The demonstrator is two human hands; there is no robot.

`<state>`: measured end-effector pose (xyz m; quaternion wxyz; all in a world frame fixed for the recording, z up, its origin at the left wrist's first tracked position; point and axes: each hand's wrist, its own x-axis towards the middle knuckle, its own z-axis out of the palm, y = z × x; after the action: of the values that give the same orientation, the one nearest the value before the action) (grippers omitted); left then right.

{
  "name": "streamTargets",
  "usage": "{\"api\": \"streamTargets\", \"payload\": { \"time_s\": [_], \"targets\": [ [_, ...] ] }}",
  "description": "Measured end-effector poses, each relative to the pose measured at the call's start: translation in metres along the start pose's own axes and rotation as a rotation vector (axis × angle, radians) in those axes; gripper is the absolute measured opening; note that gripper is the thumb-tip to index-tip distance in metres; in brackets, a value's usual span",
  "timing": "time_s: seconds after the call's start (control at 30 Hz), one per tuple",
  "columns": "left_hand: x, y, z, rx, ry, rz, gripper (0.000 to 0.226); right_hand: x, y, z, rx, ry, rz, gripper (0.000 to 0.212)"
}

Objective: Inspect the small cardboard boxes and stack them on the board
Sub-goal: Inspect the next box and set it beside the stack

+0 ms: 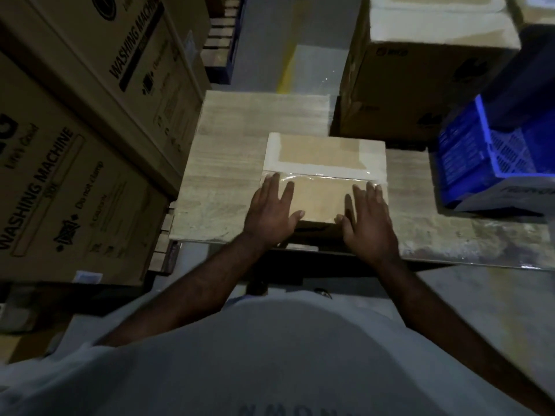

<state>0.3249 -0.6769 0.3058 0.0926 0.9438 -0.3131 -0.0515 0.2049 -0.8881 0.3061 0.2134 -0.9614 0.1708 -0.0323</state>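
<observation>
Head view, left hand and right hand flat, fingers straight, pressing cardboard box top

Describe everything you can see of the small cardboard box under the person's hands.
The small cardboard box is a low, rectangular brown carton. Pale tape frames the far half of its top, and a glossy clear strip runs across the middle. It looks closed and lies flat and level on the pale wood-grain board, near the board's front edge. The left hand and right hand rest on its near half with fingers straight and spread, thumbs at the near edge. Its dark front side is barely visible.
</observation>
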Motion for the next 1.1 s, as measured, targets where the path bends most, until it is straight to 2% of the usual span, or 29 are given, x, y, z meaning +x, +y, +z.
{"api": "streamTargets", "payload": {
  "time_s": [0.1, 0.23, 0.47, 0.67, 0.8, 1.0, 1.1],
  "targets": [
    [-0.010, -0.001, 0.007, 0.009, -0.055, 0.015, 0.085, -0.013, -0.006, 0.011, -0.081, -0.043, -0.075, 0.072],
    [-0.023, -0.014, 0.020, 0.066, -0.160, 0.013, 0.097, -0.019, 0.006, 0.016, -0.124, -0.061, -0.030, 0.075],
    [-0.028, -0.023, 0.028, 0.049, -0.150, 0.057, 0.106, -0.021, 0.032, 0.014, -0.095, -0.026, 0.031, 0.077],
    [-0.029, -0.026, 0.034, -0.017, -0.068, 0.053, 0.091, -0.021, 0.035, 0.020, 0.062, 0.043, 0.049, 0.074],
    [-0.032, -0.030, 0.037, -0.211, -0.063, -0.047, 0.074, -0.020, 0.038, 0.020, 0.103, 0.077, 0.052, 0.074],
    [-0.027, -0.036, 0.038, -0.397, -0.010, -0.022, 0.065, -0.020, 0.047, 0.013, 0.236, 0.054, 0.079, 0.072],
    [-0.023, -0.029, 0.028, -0.465, 0.015, -0.062, 0.054, -0.018, 0.044, 0.007, 0.406, 0.065, 0.170, 0.058]
  ]
}}
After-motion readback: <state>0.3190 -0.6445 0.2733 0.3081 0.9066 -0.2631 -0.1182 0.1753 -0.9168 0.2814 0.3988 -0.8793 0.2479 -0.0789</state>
